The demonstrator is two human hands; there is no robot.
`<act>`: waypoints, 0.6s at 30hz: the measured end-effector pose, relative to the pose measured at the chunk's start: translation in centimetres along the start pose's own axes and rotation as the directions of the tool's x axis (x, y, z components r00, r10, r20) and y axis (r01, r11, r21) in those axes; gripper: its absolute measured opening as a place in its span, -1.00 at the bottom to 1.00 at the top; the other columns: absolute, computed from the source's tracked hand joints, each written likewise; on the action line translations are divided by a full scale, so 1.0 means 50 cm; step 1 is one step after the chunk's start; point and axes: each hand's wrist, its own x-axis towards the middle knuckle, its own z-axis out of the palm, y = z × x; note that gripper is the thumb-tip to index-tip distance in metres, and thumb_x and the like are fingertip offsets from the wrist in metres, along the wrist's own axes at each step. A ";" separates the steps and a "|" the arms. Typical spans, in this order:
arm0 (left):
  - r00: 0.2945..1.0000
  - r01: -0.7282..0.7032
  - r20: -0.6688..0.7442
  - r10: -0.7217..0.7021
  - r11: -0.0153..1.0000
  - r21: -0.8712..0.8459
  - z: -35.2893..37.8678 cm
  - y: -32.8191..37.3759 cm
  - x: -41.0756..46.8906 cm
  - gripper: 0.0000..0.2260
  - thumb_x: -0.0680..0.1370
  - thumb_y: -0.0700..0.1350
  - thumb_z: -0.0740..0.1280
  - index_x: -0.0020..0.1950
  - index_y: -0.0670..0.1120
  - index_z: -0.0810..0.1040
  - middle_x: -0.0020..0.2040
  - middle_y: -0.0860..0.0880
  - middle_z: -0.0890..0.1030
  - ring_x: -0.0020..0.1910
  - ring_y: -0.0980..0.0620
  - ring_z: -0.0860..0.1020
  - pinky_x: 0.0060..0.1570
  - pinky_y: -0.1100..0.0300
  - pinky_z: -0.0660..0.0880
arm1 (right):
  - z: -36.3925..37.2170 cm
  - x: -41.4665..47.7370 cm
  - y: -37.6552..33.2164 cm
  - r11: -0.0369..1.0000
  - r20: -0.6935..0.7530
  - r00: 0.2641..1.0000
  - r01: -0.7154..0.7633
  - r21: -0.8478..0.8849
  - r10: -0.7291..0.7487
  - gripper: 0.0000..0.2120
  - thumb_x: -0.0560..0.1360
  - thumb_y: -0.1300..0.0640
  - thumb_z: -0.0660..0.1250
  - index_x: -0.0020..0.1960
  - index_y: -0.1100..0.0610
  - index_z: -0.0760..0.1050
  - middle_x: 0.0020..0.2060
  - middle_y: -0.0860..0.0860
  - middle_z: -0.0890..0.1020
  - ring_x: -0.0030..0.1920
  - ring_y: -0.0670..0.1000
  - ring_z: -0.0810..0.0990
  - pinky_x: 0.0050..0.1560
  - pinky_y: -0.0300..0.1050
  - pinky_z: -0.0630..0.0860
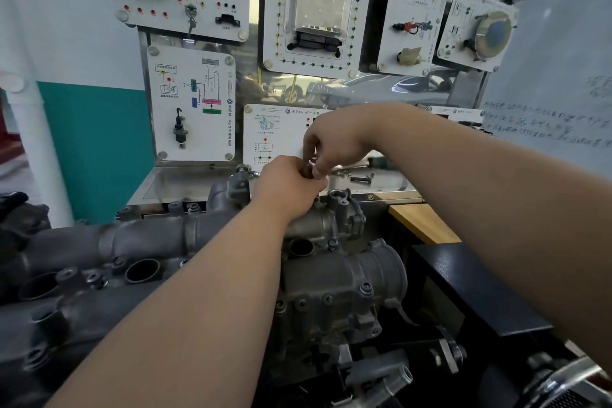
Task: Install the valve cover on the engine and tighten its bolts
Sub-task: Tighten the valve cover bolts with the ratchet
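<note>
The grey metal engine [331, 281] fills the lower half of the view, with the valve cover [99, 262] stretching left, round holes in its top. Both my hands meet above the engine's far end. My left hand [286, 180] is curled around a small metal part, probably a bolt [312, 169], mostly hidden by the fingers. My right hand [331, 142] reaches down from above and pinches the same small part with fingertips. A bolt head [332, 243] stands on the casting below the hands.
A steel tray [185, 182] lies behind the engine with loose bolts and a tool [361, 177] on it. White training panels [192, 103] with sockets and sensors cover the back wall. A wooden board [420, 222] and black bench [480, 291] sit at right.
</note>
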 end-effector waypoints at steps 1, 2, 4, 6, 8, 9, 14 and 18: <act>1.000 0.001 0.003 -0.001 1.000 0.006 0.001 -0.001 0.000 -0.74 0.45 0.02 0.40 -0.36 -0.07 0.49 -0.38 0.00 0.52 -0.34 0.06 0.45 -0.43 0.24 0.28 | 0.000 -0.001 0.003 1.000 -0.012 1.000 0.014 0.017 -0.014 -0.71 0.44 -0.07 0.44 0.11 -0.01 0.56 -0.19 -0.21 0.52 -0.09 -0.06 0.51 -0.10 -0.14 0.35; 1.000 -0.001 0.008 0.000 1.000 0.015 0.003 0.000 0.000 -0.73 0.46 0.02 0.39 -0.37 -0.06 0.47 -0.39 0.01 0.51 -0.33 0.03 0.45 -0.44 0.25 0.27 | 0.002 -0.002 0.004 0.999 -0.030 0.999 0.024 0.026 -0.023 -0.71 0.44 -0.07 0.44 0.12 0.00 0.57 -0.18 -0.21 0.52 -0.10 -0.06 0.51 -0.13 -0.14 0.35; 1.000 -0.010 0.016 0.010 0.999 0.054 0.005 0.002 0.001 -0.77 0.46 0.02 0.37 -0.34 -0.03 0.46 -0.37 0.03 0.50 -0.28 -0.01 0.47 -0.44 0.26 0.26 | 0.011 0.000 0.001 1.000 -0.044 0.999 0.006 -0.001 -0.006 -0.72 0.47 -0.09 0.38 0.07 0.06 0.61 -0.15 -0.10 0.62 -0.11 -0.02 0.57 -0.15 -0.11 0.43; 1.000 -0.023 0.013 0.022 0.996 0.090 0.004 0.005 0.003 -0.83 0.46 -0.03 0.34 -0.30 -0.01 0.44 -0.34 0.02 0.50 -0.26 -0.04 0.49 -0.44 0.24 0.26 | 0.019 0.002 -0.007 0.998 -0.010 0.999 -0.045 0.044 0.046 -0.71 0.47 -0.07 0.29 -0.10 0.11 0.66 -0.27 -0.01 0.70 -0.22 0.01 0.63 -0.14 -0.12 0.51; 1.000 -0.011 0.015 0.010 0.997 0.077 0.002 0.005 0.005 -0.87 0.47 -0.11 0.30 -0.28 -0.02 0.46 -0.29 -0.04 0.55 -0.20 -0.11 0.53 -0.40 0.19 0.31 | 0.023 0.003 -0.013 0.991 0.024 0.997 -0.075 0.112 0.072 -0.71 0.45 -0.03 0.26 -0.27 0.11 0.64 -0.41 -0.01 0.68 -0.36 -0.02 0.63 -0.14 -0.14 0.55; 1.000 -0.005 0.019 0.004 0.998 0.062 0.002 0.004 0.006 -0.87 0.47 -0.10 0.31 -0.28 -0.03 0.48 -0.27 -0.06 0.57 -0.19 -0.11 0.53 -0.38 0.19 0.32 | 0.021 0.004 -0.013 0.992 0.021 0.997 -0.071 0.107 0.069 -0.72 0.45 -0.03 0.28 -0.26 0.11 0.64 -0.41 -0.02 0.68 -0.34 -0.02 0.64 -0.13 -0.13 0.56; 0.999 0.010 0.039 -0.010 1.000 0.009 0.002 0.001 0.005 -0.72 0.46 0.06 0.40 -0.39 -0.02 0.47 -0.38 0.01 0.51 -0.26 -0.02 0.47 -0.40 0.24 0.28 | 0.008 0.000 0.014 0.998 -0.057 0.998 0.004 0.062 -0.001 -0.68 0.42 -0.11 0.44 0.14 -0.03 0.57 -0.23 -0.21 0.51 -0.08 -0.04 0.52 -0.13 -0.14 0.34; 0.998 0.008 0.057 -0.010 1.000 0.022 0.008 0.002 0.007 -0.76 0.48 0.04 0.36 -0.34 -0.01 0.47 -0.36 0.02 0.52 -0.23 -0.05 0.51 -0.37 0.21 0.32 | 0.023 0.005 0.019 0.999 -0.103 0.994 -0.026 0.046 0.030 -0.64 0.46 -0.16 0.37 0.08 0.09 0.61 -0.21 -0.11 0.59 -0.09 0.03 0.56 -0.17 -0.11 0.38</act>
